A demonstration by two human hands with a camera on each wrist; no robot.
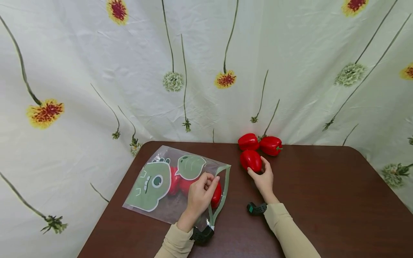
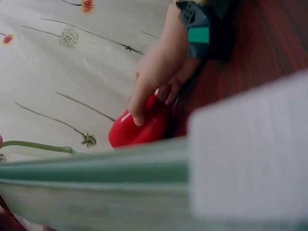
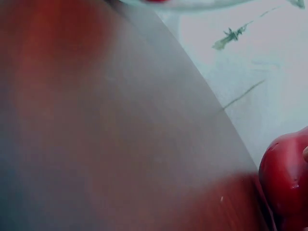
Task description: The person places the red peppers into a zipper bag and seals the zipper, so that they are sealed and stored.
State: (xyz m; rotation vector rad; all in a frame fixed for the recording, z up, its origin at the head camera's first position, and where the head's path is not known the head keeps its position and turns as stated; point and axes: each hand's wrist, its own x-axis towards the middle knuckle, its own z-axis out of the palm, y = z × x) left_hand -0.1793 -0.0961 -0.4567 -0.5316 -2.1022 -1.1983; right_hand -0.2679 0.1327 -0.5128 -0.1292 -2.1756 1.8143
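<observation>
My right hand [image 1: 265, 180] grips a red bell pepper [image 1: 250, 160], thumb on its near side and fingers on its right. In the left wrist view that pepper [image 2: 144, 124] shows under the same hand. Two more red bell peppers [image 1: 248, 142] [image 1: 271, 145] lie just behind it. A clear zip bag [image 1: 155, 211] with green cartoon prints lies on the left, several red peppers inside. My left hand [image 1: 200, 195], fingers curled, pinches the bag's upper layer near its parted green-edged mouth [image 1: 227, 186]. The left fingertips are partly hidden by the hand itself.
The dark brown table [image 1: 316, 200] has rounded far corners. A pale flowered cloth [image 1: 290, 53] hangs behind and beside it. Each wrist wears a black band [image 1: 256, 209]. The right wrist view is largely blurred.
</observation>
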